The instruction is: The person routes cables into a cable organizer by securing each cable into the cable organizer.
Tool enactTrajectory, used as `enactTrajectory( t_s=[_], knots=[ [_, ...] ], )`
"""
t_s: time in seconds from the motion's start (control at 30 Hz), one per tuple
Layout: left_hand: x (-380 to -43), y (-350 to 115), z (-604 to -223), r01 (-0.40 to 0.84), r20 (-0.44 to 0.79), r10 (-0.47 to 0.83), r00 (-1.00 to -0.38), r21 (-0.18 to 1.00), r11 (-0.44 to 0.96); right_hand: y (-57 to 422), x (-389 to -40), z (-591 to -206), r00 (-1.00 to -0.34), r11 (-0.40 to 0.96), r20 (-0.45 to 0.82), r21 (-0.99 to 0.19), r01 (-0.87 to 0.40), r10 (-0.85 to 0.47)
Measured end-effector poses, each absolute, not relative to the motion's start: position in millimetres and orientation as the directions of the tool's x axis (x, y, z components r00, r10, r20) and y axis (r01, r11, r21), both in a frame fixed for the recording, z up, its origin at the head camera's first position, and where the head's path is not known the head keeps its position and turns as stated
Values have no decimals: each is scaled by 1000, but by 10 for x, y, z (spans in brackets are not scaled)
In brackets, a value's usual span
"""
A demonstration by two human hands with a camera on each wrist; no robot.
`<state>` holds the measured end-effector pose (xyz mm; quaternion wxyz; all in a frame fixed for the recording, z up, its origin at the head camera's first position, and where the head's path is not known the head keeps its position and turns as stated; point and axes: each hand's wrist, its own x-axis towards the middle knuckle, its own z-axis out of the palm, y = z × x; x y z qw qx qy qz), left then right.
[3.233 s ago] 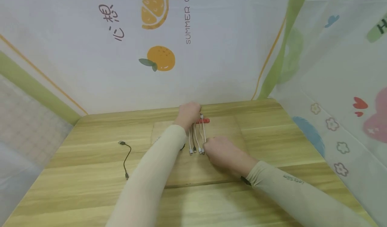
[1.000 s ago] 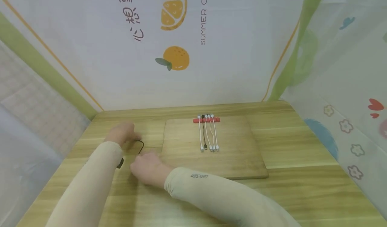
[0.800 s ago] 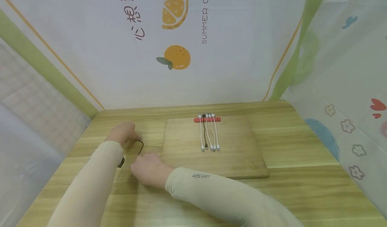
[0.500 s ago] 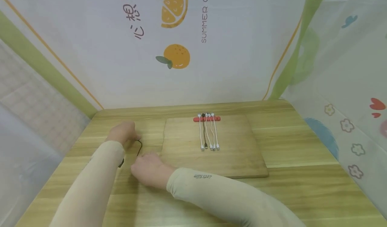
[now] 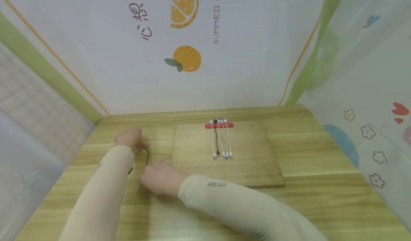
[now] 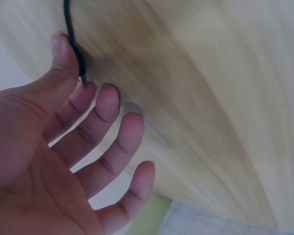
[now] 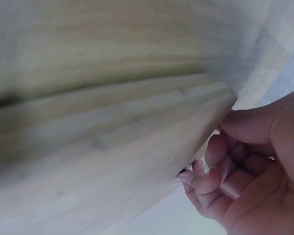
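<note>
A short black USB cable runs between my two hands on the left of the table. My left hand pinches its far end; in the left wrist view, thumb and index finger meet at the black plug while the other fingers spread loosely. Lower down, my right hand is at the cable's near end, fingers curled in. In the right wrist view a small dark bit shows at the fingertips of the right hand; most of that plug is hidden.
Right of my hands lies a wooden board. At its back edge a red cable holder bears several short cables side by side, white ones and a dark one. A printed curtain stands behind the table.
Both hands have gone from the cables on the board leftward to the black cable on the table. Over the last second its visible stretch has become straighter, with the hands nearly still.
</note>
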<state>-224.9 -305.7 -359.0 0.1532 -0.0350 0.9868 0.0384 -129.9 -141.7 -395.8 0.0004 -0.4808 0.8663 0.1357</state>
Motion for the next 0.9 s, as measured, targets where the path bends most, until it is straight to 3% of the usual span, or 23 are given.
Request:
enactTrajectory(
  t_s=[0.2, 0.5, 0.67, 0.9],
  knots=[
    [-2333, -3025, -3565, -126, -350, -105, -931, 37, 991, -1373, -1330, -3923, -471, 410, -137, 322, -853, -872],
    [-2425, -3000, -3602, -158, -369, -135, -920, 32, 987, -1311, -1331, -3908, -455, 350, -130, 467, -812, -881],
    [-2409, -2988, -3582, -157, -336, -137, -932, 33, 987, -1263, -1372, -3920, -428, 332, -84, 503, -798, -900],
    [-2418, -2995, -3589, -161, -343, -138, -929, 40, 986, -1224, -1433, -3896, -446, 343, -141, 453, -823, -884]
  ],
)
